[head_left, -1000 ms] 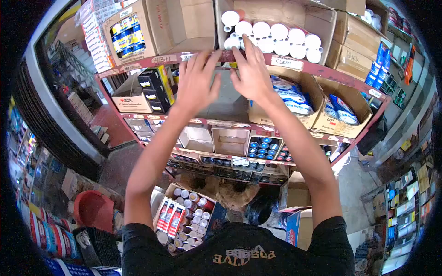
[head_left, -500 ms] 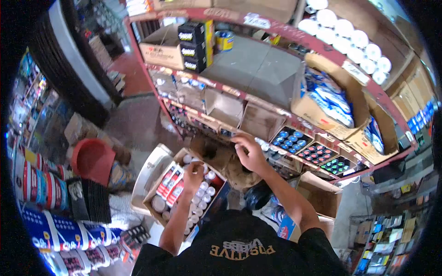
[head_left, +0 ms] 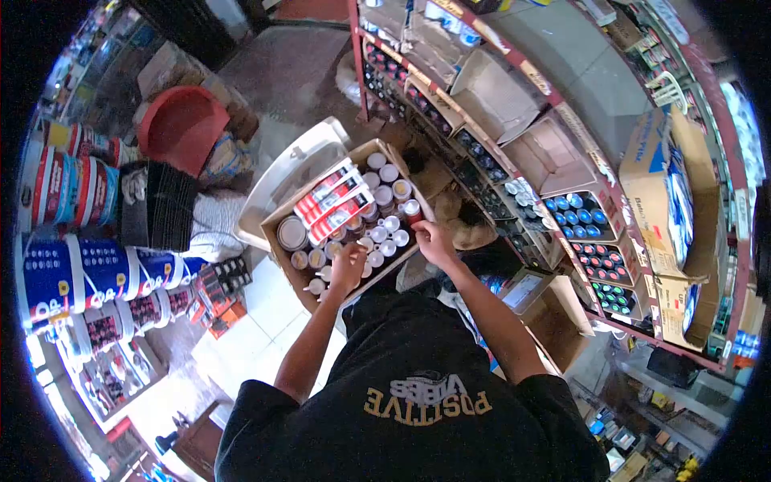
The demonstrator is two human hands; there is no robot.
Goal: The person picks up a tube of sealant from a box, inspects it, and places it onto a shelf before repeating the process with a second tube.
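An open cardboard box (head_left: 291,277) holds many small white-lidded containers (head_left: 375,259), with red-and-white packs (head_left: 332,201) lying on top. My left hand (head_left: 348,267) is over the containers near the box's lower side, fingers curled inward; whatever they grip, if anything, is hidden. By the right edge of the box, my right hand (head_left: 436,244) has bent fingers with a gap between them and nothing visible inside. Just beyond its fingertips stands a red bottle with a white cap (head_left: 411,209).
A white plastic chair (head_left: 277,173) is behind the box. To the right runs a red-framed shelf (head_left: 554,100) with trays of blue-capped cans (head_left: 577,215) and cartons. Another open cardboard box (head_left: 562,329) stands below it. A red tub (head_left: 178,128) and paint buckets (head_left: 84,277) are at left.
The view has turned toward the box, and the shelf now lies further right. My right hand has come down from near the shelf to the box edge. My left hand has shifted over the containers.
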